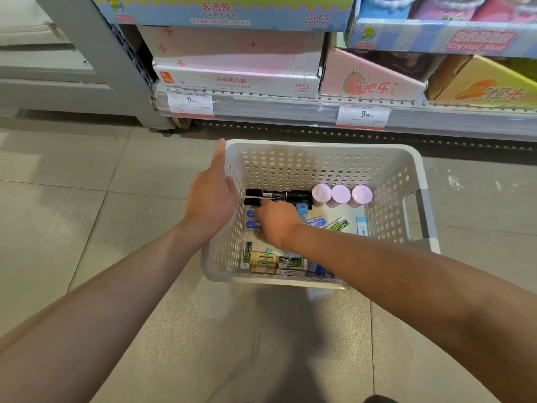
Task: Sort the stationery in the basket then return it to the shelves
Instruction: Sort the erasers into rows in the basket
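Your right hand [274, 223] is down in the basket [319, 146], fingers curled at the two markers [279, 195]; whether it grips one is unclear. They lie left-to-right just beyond it. Your left hand [213, 196] lies flat and open on the left wall. Erasers [263, 261] sit nearer you, three pink caps [341, 194] stand right.

Above the basket [418, 170], two shelf price tags [191, 103] read "9.90"; boxes show "12PCS" [316, 17], "6PCS" [302, 86] and "Crystal Mud" [476, 46].
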`<state>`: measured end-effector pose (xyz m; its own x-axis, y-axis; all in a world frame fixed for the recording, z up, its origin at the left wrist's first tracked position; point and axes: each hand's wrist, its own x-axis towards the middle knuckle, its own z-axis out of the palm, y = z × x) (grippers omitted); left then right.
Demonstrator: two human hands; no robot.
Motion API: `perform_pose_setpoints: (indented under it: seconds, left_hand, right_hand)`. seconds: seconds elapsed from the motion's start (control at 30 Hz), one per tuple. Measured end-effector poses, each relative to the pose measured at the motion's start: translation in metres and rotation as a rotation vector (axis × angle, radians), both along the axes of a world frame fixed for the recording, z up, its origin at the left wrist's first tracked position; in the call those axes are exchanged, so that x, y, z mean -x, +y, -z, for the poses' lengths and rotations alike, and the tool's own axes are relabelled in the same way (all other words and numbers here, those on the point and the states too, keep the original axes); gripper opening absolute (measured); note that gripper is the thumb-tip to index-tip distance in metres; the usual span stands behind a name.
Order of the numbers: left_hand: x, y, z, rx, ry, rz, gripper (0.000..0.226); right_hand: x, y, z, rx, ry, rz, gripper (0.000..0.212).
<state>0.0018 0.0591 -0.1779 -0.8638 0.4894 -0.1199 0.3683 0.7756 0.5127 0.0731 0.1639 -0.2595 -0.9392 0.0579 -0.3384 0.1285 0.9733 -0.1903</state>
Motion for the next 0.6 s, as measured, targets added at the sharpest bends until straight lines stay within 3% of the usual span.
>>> perform_pose_setpoints:
  seconds: [0.6]
  left_hand:
    - [0.0,0.0,-0.001,-0.002,-0.006,-0.011,0.066]
  right_hand:
    - [-0.002,0.005,0.014,0.159,-0.014,0.088,0.031]
